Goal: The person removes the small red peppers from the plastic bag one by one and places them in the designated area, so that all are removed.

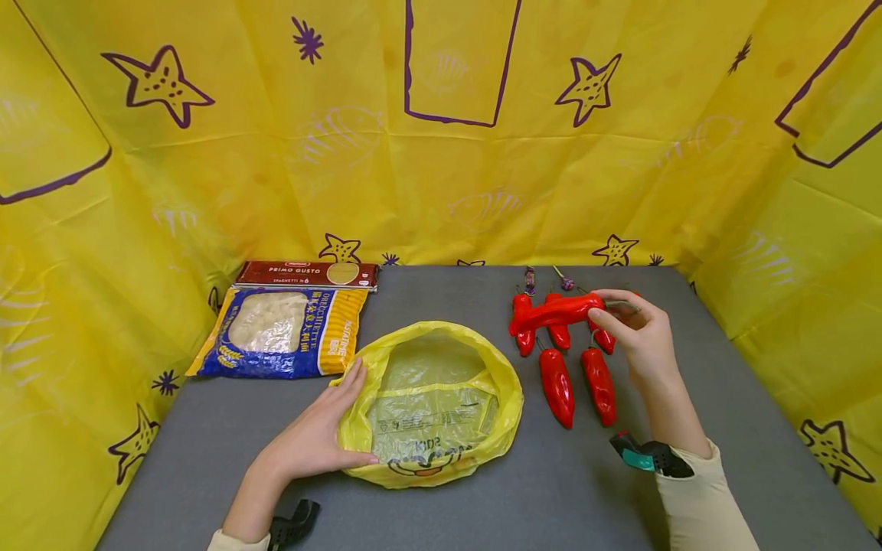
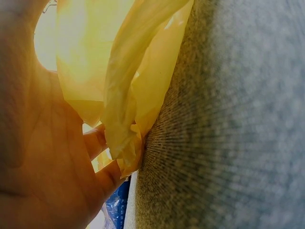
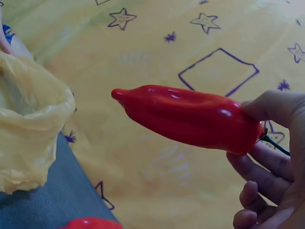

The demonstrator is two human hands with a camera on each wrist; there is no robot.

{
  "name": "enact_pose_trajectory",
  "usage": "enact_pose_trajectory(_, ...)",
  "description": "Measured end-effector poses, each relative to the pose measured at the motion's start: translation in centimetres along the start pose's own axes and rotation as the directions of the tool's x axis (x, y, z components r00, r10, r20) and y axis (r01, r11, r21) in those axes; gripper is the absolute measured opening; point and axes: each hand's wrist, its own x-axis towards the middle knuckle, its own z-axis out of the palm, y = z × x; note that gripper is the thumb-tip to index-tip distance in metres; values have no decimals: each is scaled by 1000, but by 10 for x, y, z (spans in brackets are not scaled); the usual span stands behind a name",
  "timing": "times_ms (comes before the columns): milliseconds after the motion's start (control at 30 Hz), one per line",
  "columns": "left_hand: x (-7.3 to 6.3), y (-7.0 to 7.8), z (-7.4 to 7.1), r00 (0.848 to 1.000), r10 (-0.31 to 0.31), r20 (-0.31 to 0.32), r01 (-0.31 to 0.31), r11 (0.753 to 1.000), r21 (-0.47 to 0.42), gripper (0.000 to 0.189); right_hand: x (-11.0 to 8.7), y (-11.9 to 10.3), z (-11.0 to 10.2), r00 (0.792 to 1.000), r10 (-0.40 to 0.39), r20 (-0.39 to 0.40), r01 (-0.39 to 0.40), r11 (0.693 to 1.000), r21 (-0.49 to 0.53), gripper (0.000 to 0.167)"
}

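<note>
In the head view my left hand (image 1: 313, 440) rests against the left side of a yellow plastic bag (image 1: 513, 390), fingers and thumb spread along its rolled rim. The bag stands with its mouth wide, printed "KIDS" at the front. The left wrist view shows the palm and fingers beside the yellow bag wall (image 2: 90, 62). My right hand (image 1: 641, 333) pinches a red pepper (image 1: 558, 310) by its stem end, its tip pointing left. The right wrist view shows this pepper (image 3: 186, 117) held level between thumb and fingers. Below it lie several more red peppers (image 1: 556, 386) on the table.
Left of the bag lies a blue and yellow orecchiette pasta pack (image 1: 276, 333), with a dark red spaghetti box (image 1: 310, 274) behind it. Small dark purple items (image 1: 530, 280) lie behind the peppers. Yellow patterned cloth (image 1: 441, 168) walls in the grey table (image 1: 455, 520) at the back and sides.
</note>
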Motion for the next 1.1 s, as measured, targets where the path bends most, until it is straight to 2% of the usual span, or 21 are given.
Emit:
enact_pose_trajectory(233, 0, 0, 0, 1000, -5, 1, 5, 1000, 0, 134, 3, 3, -15, 999, 0, -52, 1, 1000, 23, 13)
enact_pose_trajectory(467, 0, 1, -1, 1000, -4, 2, 4, 1000, -5, 134, 0, 5, -33, 990, 58, -127, -60, 998, -11, 17)
enact_pose_trajectory(900, 0, 0, 0, 1000, -7, 7, 7, 1000, -1, 134, -5, 19, -78, 971, 164, -173, -164, 986, 9, 16)
enact_pose_trajectory(1000, 0, 0, 0, 1000, -6, 2, 6, 1000, 4, 135, -6, 21, -88, 962, 204, -184, -214, 976, -41, 16)
enact_pose_trajectory(1100, 1, 0, 0, 1000, -7, 0, 7, 1000, 6, 135, -7, 24, -96, 951, 235, -199, -269, 950, -161, 14)
